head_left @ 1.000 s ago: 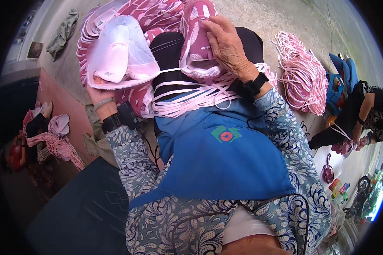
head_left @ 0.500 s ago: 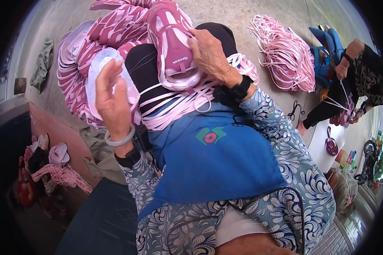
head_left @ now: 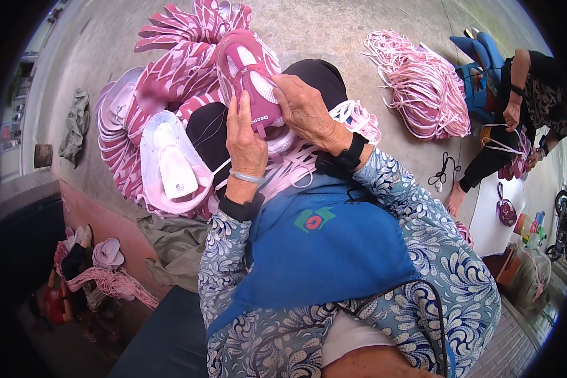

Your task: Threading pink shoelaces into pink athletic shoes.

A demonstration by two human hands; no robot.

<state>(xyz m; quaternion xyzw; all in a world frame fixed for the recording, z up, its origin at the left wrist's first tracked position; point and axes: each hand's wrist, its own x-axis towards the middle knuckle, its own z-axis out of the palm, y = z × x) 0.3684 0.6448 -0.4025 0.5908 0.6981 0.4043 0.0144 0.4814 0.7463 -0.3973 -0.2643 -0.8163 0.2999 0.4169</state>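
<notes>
A dark pink and white shoe upper lies toe away from me across my knees. My right hand grips its right side, with the thumb and fingertips on the edge. On the left part of the tongue area my left hand has its long fingers pressed against the upper, the thumb hidden behind them. Loose pale pink laces spread over my lap just below both hands. Beside my left knee is a long row of nested uppers, its nearest one showing a pale inside.
A heap of pink-laced uppers lies on the concrete floor at the far right. Beyond it a co-worker's hand holds a pale lace. Grey-green cloth lies at left, and another person sits at lower left.
My left hand, raised in the air at the left before, has come right and down onto the shoe upper. My right hand still grips its side. The whole view has shifted slightly.
</notes>
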